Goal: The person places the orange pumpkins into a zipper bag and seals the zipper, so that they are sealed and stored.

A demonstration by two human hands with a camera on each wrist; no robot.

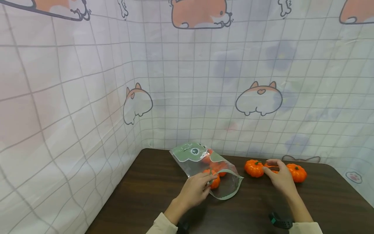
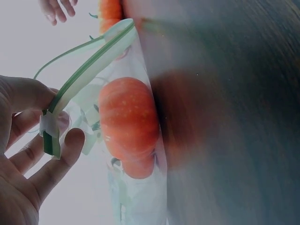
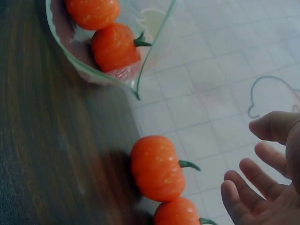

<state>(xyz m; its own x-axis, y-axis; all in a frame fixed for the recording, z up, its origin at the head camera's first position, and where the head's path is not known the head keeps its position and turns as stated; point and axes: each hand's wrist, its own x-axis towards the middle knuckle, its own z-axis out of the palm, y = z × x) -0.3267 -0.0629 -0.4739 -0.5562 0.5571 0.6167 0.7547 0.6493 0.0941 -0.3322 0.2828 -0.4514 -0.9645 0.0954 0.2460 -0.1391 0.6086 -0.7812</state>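
grasping the rim (image 1: pixel 224 198) of the clear bag (image 1: pixel 195 167) between thumb and fingers of the left hand (image 1: pixel 197 188), close by the pale slider (image 2: pixel 48 123). leaving the fingers of the right hand (image 1: pixel 280 178) spread and loosely bent, gripping nothing; cannot tell whether touching the half-hidden pumpkin (image 1: pixel 272 167) near 11 o'clock. look to 1 o'clock from the left hand for the bag, resting on the dark table (image 1: pixel 140 191), mouth toward 4 o'clock and closed end toward 10. see bagged pumpkins (image 1: pixel 215 182) through the plastic. look near 10 o'clock from the right hand for one loose pumpkin (image 1: pixel 254 169), and between 2 and 3 for another pumpkin (image 1: pixel 297 173).

could lose a bagged fruit through the low, sideways mouth, being round and lying close to the opening. could collapse that mouth, being limp and held at one side only. could also nudge a neighbour away, given such tight spacing around the fingers, or catch a stiff stem on the rim.

can read no brand or lettering anywhere. make out just a round emblem (image 1: pixel 194 151) on the bag's green print (image 1: pixel 181 155), with marks too small to decipher; find none legible on the black wristband (image 1: pixel 280 221) at 6 o'clock from the right hand.
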